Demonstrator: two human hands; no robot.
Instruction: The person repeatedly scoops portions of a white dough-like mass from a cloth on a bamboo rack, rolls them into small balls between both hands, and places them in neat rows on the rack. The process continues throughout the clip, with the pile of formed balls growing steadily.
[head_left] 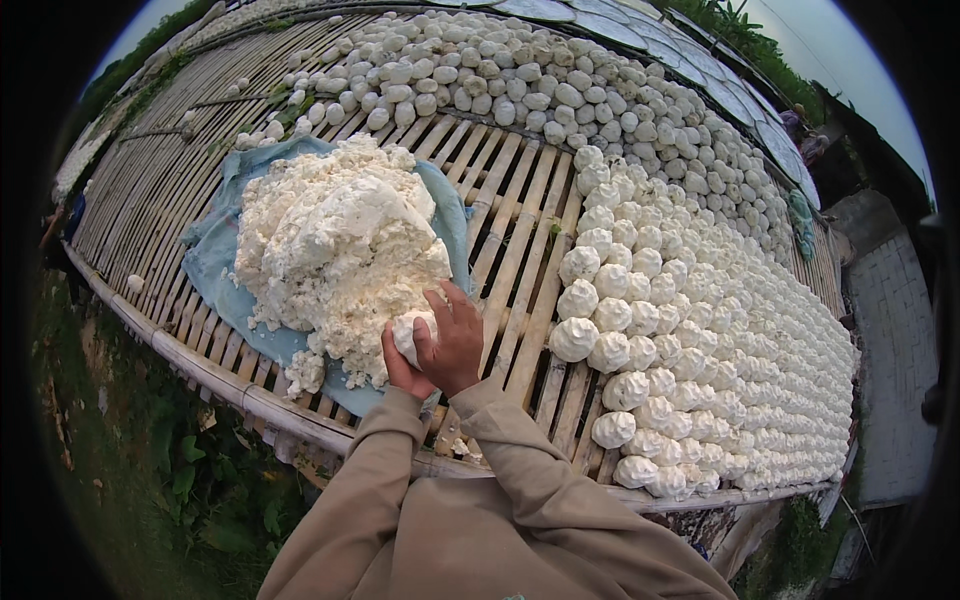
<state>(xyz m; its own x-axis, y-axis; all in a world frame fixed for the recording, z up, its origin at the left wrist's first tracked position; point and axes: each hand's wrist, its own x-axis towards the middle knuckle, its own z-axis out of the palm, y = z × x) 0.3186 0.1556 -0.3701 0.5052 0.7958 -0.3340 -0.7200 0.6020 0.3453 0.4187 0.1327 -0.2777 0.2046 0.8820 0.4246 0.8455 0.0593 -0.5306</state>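
Between my two hands is a white lump of crumbly dough (pixel 409 338), at the near right edge of the big pile. My left hand (pixel 404 372) cups it from below and the left, fingers closed round it. From the right and above, my right hand (pixel 455 342) curves over it with bent fingers. The large cream-white dough pile (pixel 335 240) rests on a blue cloth (pixel 212 262) just beyond my hands. To the right, rows of pointed, ridged dough balls (pixel 615 350) cover the slats.
Everything lies on a bamboo slat platform (pixel 500 255) with a rounded pole edge (pixel 235 392) nearest me. Many greyish, rounder balls (pixel 570 95) are heaped at the back. Round pale discs (pixel 630 30) lie beyond them. Green plants (pixel 215 500) grow below the left edge.
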